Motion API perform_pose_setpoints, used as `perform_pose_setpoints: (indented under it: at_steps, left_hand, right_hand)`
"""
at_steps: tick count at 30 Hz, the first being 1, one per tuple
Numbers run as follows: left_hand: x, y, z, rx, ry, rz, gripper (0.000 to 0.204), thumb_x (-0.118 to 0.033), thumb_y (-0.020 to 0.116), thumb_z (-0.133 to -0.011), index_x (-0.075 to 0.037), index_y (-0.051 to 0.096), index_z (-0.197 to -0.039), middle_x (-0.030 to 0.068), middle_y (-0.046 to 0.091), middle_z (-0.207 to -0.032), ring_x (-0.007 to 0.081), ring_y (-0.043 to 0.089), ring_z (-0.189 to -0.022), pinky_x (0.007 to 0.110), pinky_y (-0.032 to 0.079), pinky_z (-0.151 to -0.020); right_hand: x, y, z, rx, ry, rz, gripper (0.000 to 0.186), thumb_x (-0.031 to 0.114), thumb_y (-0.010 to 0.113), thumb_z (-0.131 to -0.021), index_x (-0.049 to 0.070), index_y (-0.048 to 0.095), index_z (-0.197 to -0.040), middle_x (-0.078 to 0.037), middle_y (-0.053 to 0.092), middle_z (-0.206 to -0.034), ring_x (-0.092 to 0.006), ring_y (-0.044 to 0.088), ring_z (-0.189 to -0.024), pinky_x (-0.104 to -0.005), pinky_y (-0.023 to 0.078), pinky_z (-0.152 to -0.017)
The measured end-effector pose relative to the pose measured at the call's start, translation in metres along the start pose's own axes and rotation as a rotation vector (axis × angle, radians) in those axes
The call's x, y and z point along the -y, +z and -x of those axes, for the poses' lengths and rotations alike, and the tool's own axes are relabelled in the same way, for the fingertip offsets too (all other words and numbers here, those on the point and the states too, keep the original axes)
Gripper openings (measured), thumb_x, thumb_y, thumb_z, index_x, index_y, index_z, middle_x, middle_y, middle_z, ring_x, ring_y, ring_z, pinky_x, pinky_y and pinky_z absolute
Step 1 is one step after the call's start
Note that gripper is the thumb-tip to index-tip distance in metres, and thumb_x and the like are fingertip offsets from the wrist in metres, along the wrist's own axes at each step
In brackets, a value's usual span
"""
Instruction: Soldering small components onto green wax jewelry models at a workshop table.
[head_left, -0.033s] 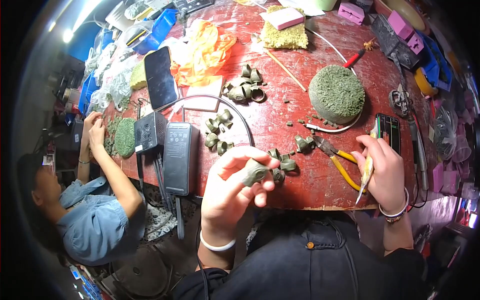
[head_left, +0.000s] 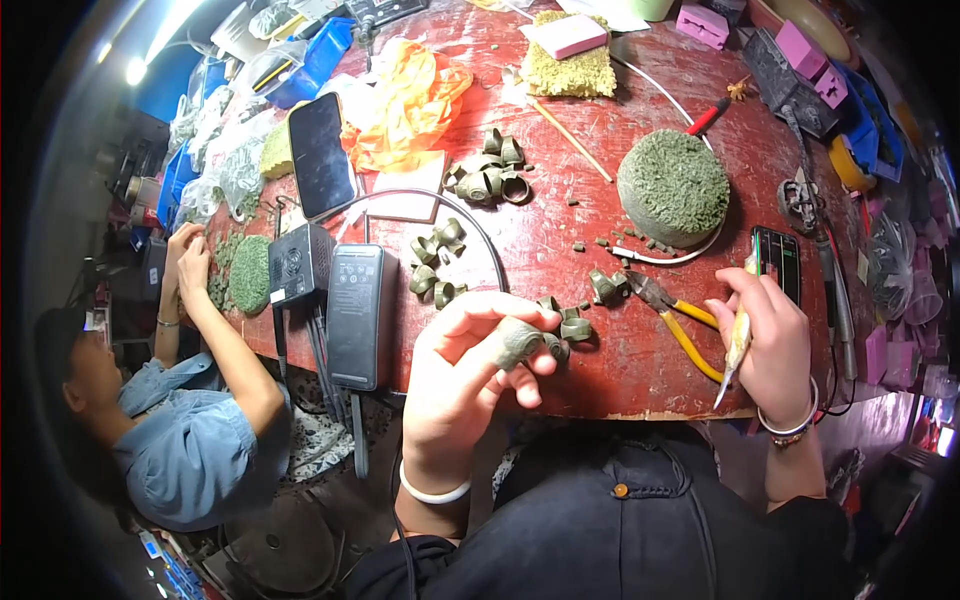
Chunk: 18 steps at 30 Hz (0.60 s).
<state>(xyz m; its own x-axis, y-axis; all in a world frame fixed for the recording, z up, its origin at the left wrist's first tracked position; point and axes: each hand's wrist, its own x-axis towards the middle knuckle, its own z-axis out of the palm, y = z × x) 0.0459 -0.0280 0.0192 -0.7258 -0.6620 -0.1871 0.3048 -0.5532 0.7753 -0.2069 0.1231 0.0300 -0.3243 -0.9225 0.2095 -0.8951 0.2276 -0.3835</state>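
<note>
My left hand (head_left: 450, 375) is closed round a dark green wax ring (head_left: 517, 343), holding it up by the table's front edge. The ring has a carved round pattern on its broad face. In my right hand (head_left: 775, 345) a thin pointed carving tool (head_left: 739, 345) with a yellowish handle is gripped, tip down and apart from the ring. Beside that hand lie yellow-handled pliers (head_left: 690, 340). More green rings (head_left: 575, 328) rest behind my left hand, with another cluster (head_left: 487, 180) farther back.
A round green block (head_left: 675, 185) stands at the right, with small green bits near it. A phone (head_left: 778, 262) lies beyond my right hand. Black power boxes (head_left: 357, 315) and a curved cable occupy the left. A co-worker in a blue shirt (head_left: 200, 440) handles green pieces at far left.
The ring in my left hand has turned and shifted slightly to the right. My right hand and the tool have moved very little.
</note>
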Motion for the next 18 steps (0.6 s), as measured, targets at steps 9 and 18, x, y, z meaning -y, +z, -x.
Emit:
perform_pose_setpoints:
  at_steps: [9, 18]
  left_hand:
    - [-0.002, 0.015, 0.001, -0.081, 0.105, -0.122, 0.018, 0.001, 0.055, -0.094, 0.004, 0.058, -0.112, 0.0159, 0.059, -0.117, 0.0205, 0.065, -0.092, 0.029, 0.059, -0.066]
    - [-0.003, 0.002, 0.007, 0.004, 0.074, 0.315, 0.042, -0.007, 0.059, -0.093, 0.001, 0.047, -0.132, 0.0267, 0.06, -0.12, 0.0231, 0.064, -0.092, 0.028, 0.055, -0.067]
  right_hand:
    - [0.025, -0.013, -0.003, -0.166, 0.078, -0.378, 0.024, 0.002, 0.072, -0.084, 0.002, 0.064, -0.106, -0.01, 0.064, -0.087, -0.016, 0.062, -0.072, -0.0279, 0.049, -0.065]
    - [0.04, -0.013, -0.005, -0.05, 0.072, -0.636, 0.022, 0.005, 0.071, -0.086, 0.001, 0.063, -0.107, -0.009, 0.065, -0.086, -0.0155, 0.062, -0.073, -0.0268, 0.049, -0.067]
